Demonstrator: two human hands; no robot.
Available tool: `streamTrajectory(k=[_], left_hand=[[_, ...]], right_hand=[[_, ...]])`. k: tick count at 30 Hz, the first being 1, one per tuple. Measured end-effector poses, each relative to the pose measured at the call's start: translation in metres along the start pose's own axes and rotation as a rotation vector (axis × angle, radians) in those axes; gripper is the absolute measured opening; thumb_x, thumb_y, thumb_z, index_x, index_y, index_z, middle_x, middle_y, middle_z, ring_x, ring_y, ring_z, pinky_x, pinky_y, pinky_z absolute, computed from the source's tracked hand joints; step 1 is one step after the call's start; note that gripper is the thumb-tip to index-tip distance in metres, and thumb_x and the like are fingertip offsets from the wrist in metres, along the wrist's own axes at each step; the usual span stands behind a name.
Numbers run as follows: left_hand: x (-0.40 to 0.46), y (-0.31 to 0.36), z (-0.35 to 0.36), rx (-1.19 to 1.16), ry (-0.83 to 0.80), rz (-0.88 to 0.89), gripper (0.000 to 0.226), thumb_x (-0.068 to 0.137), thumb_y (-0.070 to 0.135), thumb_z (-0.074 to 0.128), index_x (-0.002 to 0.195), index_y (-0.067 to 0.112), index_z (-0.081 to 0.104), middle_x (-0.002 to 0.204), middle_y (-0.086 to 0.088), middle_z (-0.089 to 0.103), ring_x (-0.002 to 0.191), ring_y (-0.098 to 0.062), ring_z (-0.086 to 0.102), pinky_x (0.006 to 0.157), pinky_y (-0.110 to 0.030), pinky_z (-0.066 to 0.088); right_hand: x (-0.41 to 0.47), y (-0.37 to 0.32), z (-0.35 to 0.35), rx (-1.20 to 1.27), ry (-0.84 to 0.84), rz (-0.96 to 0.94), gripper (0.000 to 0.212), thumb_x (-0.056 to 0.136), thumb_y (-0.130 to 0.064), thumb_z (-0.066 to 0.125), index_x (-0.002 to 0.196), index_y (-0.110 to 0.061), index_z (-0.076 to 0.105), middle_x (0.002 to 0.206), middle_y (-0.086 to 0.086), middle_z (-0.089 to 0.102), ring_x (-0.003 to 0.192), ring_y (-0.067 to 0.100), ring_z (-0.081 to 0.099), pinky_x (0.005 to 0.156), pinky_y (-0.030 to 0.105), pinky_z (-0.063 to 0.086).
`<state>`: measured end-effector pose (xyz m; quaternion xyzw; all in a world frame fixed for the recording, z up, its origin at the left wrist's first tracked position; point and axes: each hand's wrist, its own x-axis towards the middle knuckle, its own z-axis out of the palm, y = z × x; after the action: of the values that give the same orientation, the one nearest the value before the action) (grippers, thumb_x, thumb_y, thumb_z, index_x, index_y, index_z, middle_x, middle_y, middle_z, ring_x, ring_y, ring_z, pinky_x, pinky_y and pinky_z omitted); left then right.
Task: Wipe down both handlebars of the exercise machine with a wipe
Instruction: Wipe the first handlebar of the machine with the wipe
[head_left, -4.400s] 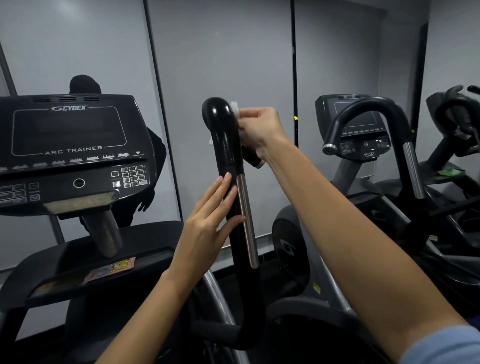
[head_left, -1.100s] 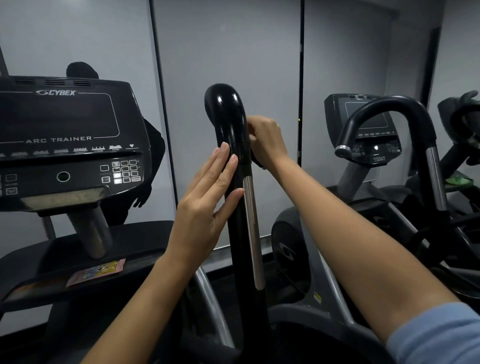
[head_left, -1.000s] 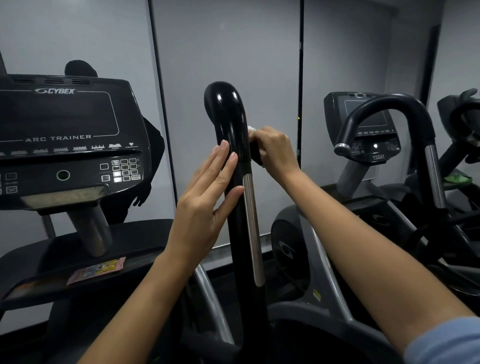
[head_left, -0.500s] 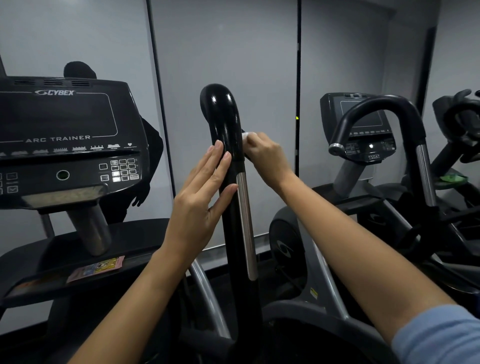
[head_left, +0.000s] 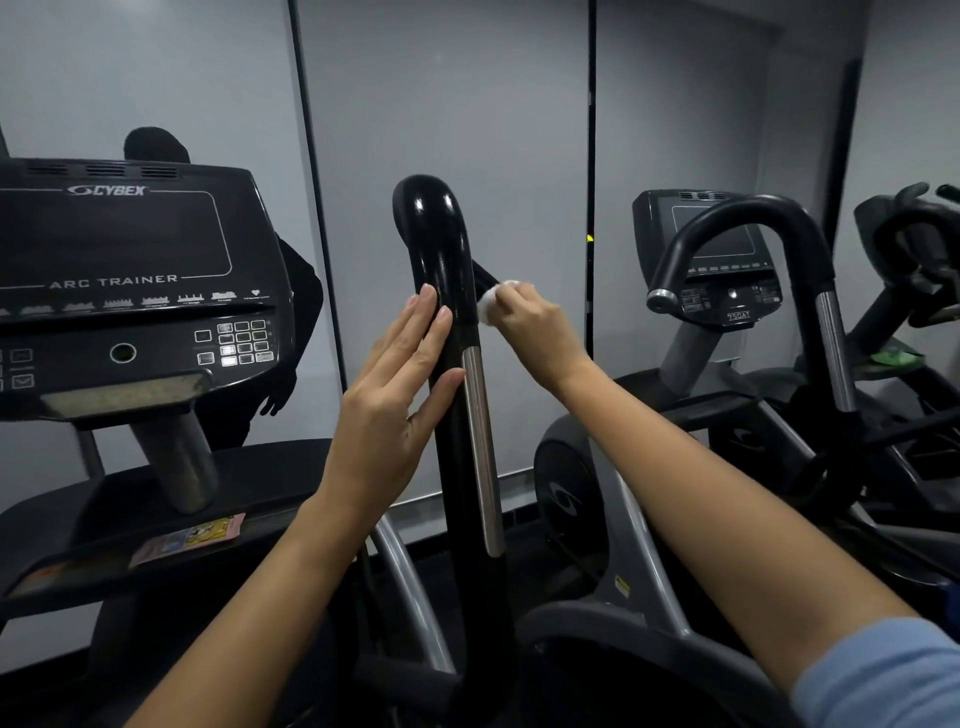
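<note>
Handlebar (head_left: 451, 395), black, upright at the centre of my view, with a rounded glossy top and a silver strip (head_left: 480, 452) running down its right side. Wipe (head_left: 489, 304), small, white, bunched: I see it pressed against the right edge of the handlebar just above the top of the silver strip. Right hand (head_left: 535, 327): fingers curled, pinching the wipe against the bar; its sleeve (head_left: 883, 675) is light blue. Left hand (head_left: 395, 410): flat, fingers straight and together, laid against the left side of the handlebar, thumb reaching across the front of the bar; it holds nothing. Console (head_left: 124, 291), to the left, black, marked CYBEX and ARC TRAINER, with a keypad (head_left: 236, 343) at its lower right. Sticker (head_left: 187, 538), coloured, on the shelf below the console. Second machine (head_left: 727, 270), to the right, with a curved black handlebar and its own console labelled 750AT. Wall panels (head_left: 447, 93), grey, behind everything.
</note>
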<state>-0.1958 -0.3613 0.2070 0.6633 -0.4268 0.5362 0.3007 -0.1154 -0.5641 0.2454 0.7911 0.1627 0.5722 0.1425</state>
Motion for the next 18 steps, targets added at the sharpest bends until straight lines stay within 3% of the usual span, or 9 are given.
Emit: streamTrajectory(k=[4,6,9,13,18], left_hand=[[-0.001,-0.001,0.002,-0.003,0.01,0.005,0.048,0.092,0.019,0.052,0.134,-0.001,0.04,0.144,-0.008,0.034,0.138,-0.017,0.028,0.114,-0.025,0.024],[0.0,-0.001,0.002,-0.01,0.017,0.003,0.048,0.092,0.02,0.051,0.134,-0.001,0.039,0.144,-0.008,0.034,0.139,-0.014,0.027,0.114,-0.024,0.023],[0.0,-0.002,0.001,-0.001,0.014,0.014,0.048,0.093,0.021,0.051,0.134,-0.001,0.039,0.144,-0.008,0.034,0.139,-0.013,0.026,0.114,-0.023,0.023],[0.001,-0.003,-0.001,-0.004,-0.01,0.028,0.048,0.093,0.021,0.051,0.134,-0.001,0.039,0.144,-0.009,0.034,0.138,-0.015,0.027,0.114,-0.023,0.023],[0.0,-0.002,-0.001,-0.03,-0.009,0.011,0.048,0.093,0.021,0.05,0.134,-0.002,0.04,0.144,-0.01,0.033,0.138,-0.018,0.028,0.114,-0.026,0.023]], right_hand=[[-0.01,0.012,-0.007,0.202,0.005,0.086,0.029,0.062,0.021,0.063,0.077,-0.004,0.061,0.075,0.012,0.058,0.064,0.029,0.057,0.046,0.031,0.047],[0.008,0.009,-0.01,0.349,-0.029,0.296,0.016,0.077,0.009,0.055,0.081,-0.004,0.064,0.083,0.013,0.06,0.072,0.031,0.058,0.058,0.036,0.046],[0.046,0.001,-0.008,0.533,-0.017,0.544,0.02,0.087,-0.002,0.047,0.094,-0.003,0.066,0.095,0.014,0.066,0.086,0.029,0.061,0.078,0.041,0.049],[0.064,-0.011,-0.012,0.548,-0.091,0.506,0.024,0.086,-0.003,0.044,0.083,-0.006,0.068,0.083,0.014,0.069,0.078,0.032,0.062,0.075,0.045,0.051],[0.026,0.011,-0.011,0.57,-0.123,0.636,0.025,0.089,-0.003,0.047,0.098,-0.008,0.069,0.097,0.013,0.069,0.091,0.03,0.062,0.083,0.042,0.05]])
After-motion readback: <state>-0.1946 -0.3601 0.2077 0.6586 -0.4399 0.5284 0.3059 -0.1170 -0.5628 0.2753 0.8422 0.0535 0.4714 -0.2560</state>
